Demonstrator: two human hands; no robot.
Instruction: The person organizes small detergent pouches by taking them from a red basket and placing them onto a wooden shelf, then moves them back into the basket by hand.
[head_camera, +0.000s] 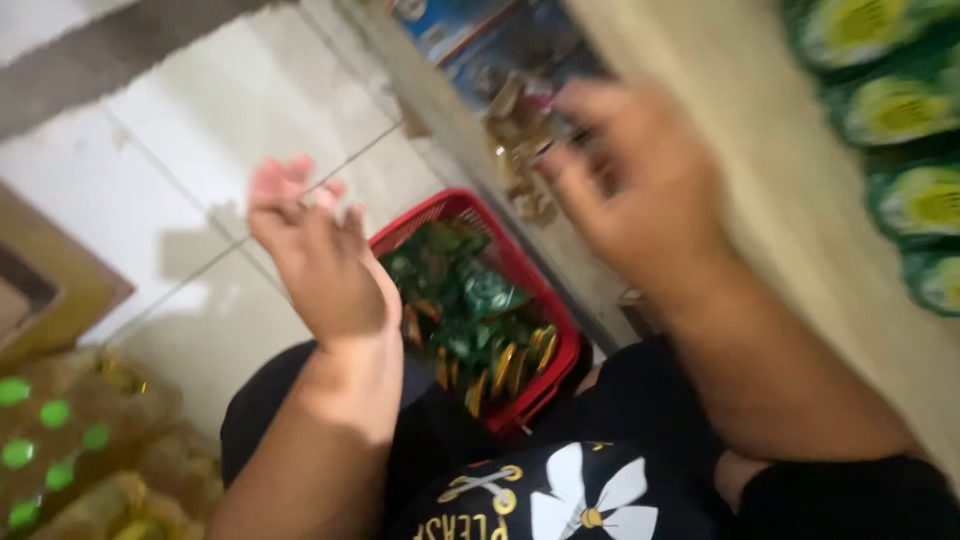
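Both hands were seen raised in front of the body, above a red plastic basket (545, 300) that stood on the pale tiled floor (230, 130). The left hand (315, 255) was held up with its palm turned away from the camera and its fingers loosely spread and slightly curled; nothing was gripped in it. It was placed just to the left of the basket's near rim, above it and apart from it. The right hand (630, 180) was blurred by motion, its fingers bent toward a cluster of small brownish packets (520, 150) on the edge of a low shelf (450, 110). Whether anything was pinched between those fingers could not be told through the blur.

The basket was found between the two forearms and lower than both, filled with green packets (465, 290) and some yellow-orange ones (500, 370). Neither hand was touching it or its contents.

Green and yellow packages (900, 110) were ranged along the upper right, beside a tan surface (800, 220). Bottles with green caps (55, 430) in clear wrapping were seen at the lower left, below a cardboard box (50, 280). A black shirt with a white flower print (590, 500) filled the bottom of the view.
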